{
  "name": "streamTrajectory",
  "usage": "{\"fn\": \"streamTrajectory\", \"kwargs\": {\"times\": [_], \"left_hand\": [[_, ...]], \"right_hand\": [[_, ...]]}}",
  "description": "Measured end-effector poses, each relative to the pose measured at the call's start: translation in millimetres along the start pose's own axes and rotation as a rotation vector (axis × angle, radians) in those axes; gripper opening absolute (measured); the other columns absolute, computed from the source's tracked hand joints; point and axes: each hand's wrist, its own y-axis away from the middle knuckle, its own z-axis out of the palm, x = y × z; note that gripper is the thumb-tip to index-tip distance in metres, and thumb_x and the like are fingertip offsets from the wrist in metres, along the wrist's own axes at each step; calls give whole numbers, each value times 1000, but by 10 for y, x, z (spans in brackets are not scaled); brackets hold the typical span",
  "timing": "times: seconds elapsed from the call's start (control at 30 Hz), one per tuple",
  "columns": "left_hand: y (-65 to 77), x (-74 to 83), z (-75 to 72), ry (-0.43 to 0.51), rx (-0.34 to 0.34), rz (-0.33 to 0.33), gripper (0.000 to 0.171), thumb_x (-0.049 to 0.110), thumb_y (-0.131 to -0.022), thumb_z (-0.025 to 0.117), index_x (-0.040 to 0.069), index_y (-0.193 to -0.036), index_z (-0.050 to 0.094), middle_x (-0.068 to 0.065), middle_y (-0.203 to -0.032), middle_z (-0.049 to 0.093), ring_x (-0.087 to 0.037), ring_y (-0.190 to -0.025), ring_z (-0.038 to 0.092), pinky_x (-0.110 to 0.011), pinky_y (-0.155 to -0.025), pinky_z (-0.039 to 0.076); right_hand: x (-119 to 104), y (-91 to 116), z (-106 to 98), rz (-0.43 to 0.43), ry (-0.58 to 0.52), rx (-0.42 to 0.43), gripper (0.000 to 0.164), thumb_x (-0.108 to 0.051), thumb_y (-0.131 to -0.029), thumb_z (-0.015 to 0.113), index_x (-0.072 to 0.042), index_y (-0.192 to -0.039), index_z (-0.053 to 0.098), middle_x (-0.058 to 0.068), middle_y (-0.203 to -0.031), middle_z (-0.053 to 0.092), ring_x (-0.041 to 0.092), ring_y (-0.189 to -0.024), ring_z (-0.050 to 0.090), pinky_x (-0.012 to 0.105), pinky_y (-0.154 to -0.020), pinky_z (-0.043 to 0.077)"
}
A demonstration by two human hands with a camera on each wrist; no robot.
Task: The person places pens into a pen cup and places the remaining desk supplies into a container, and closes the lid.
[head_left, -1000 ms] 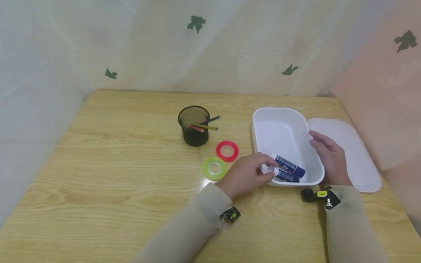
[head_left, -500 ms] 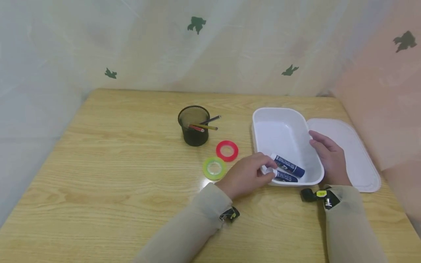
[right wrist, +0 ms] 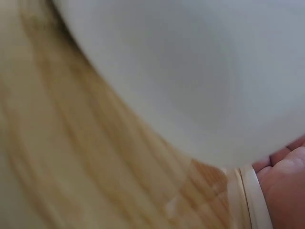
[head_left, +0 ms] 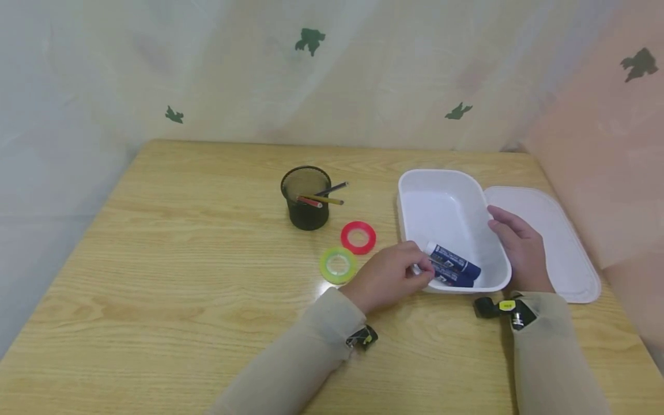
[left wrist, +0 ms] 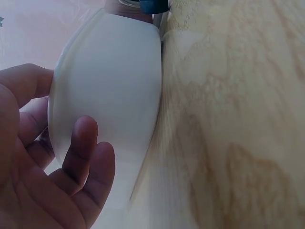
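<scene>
A white plastic box (head_left: 441, 210) stands uncovered on the right of the table. Two dark blue glue sticks (head_left: 453, 260) with white ends lie inside at its near end. My left hand (head_left: 389, 275) reaches over the box's near-left corner, thumb and forefinger pinching the white end of the nearer stick. In the left wrist view, other fingers (left wrist: 86, 138) stay outside the wall, and the pinch is hidden behind it. My right hand (head_left: 524, 251) rests against the right wall, fingertips touching the rim. Only a bit of that hand (right wrist: 290, 183) shows in the right wrist view.
A white lid (head_left: 565, 253) lies flat to the right of the box, partly under my right hand. Left of the box are a red tape roll (head_left: 346, 246), a yellow-green tape roll (head_left: 327, 268), and a black mesh pen cup (head_left: 308, 216) holding pencils (head_left: 329, 201).
My left forefinger and thumb have drawn together on the nearer glue stick, which has shifted slightly against the other. The right hand and the box have stayed in place.
</scene>
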Motion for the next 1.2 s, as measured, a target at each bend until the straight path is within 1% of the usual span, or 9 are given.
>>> {"fn": "streamTrajectory", "kwargs": {"times": [0.23,0.4,0.53,0.63,0.8,0.97,1.07,1.2], "left_hand": [[-5,12,-4,22,-13,-29,8,29,-98,67,24,-103,72,16,-99,59,0,-84,53,-10,-73,45],[-3,9,-14,44,-25,-34,8,30,-98,67,25,-104,71,16,-101,60,0,-84,53,-10,-74,45],[16,-4,-31,103,-36,-35,11,28,-98,67,23,-106,71,16,-103,60,-1,-85,54,-11,-74,47],[29,-15,-49,153,-46,-42,13,27,-98,68,22,-109,71,17,-103,59,-1,-85,54,-13,-74,48],[37,-26,-84,203,-60,-46,14,26,-98,68,22,-111,71,18,-100,60,-2,-84,54,-15,-72,49],[50,-39,-122,264,-52,-30,15,24,-97,68,21,-112,70,16,-100,62,-4,-85,55,-17,-74,50],[56,-50,-149,286,-40,-38,17,24,-97,69,21,-114,70,15,-101,61,-5,-86,56,-18,-74,51],[64,-68,-198,301,-14,-56,20,25,-98,68,19,-116,69,12,-97,60,-7,-85,56,-20,-73,52]], "right_hand": [[5,1,-7,-1,9,0,56,-48,-95,65,-30,-147,53,-10,-157,41,16,-145,37,13,-93,47],[8,-3,-2,-11,-15,8,55,-45,-95,67,-28,-145,55,-9,-155,44,15,-142,40,11,-89,48],[2,-1,4,-12,-17,6,54,-44,-95,67,-27,-145,55,-8,-155,44,15,-141,41,11,-88,49],[-2,1,1,-7,0,-2,55,-46,-96,65,-29,-146,54,-9,-156,42,16,-143,40,12,-89,49],[6,-4,0,-24,-35,1,55,-43,-95,68,-26,-145,55,-7,-155,45,14,-139,44,10,-83,50],[10,1,2,-48,-54,7,54,-42,-94,70,-25,-144,57,-6,-152,48,12,-134,48,8,-79,50],[10,1,5,-45,-54,10,53,-41,-94,70,-25,-143,58,-6,-153,48,13,-134,48,9,-80,50],[11,-5,6,-38,-44,8,53,-41,-95,69,-25,-144,57,-6,-153,47,14,-136,47,9,-80,50]]}}
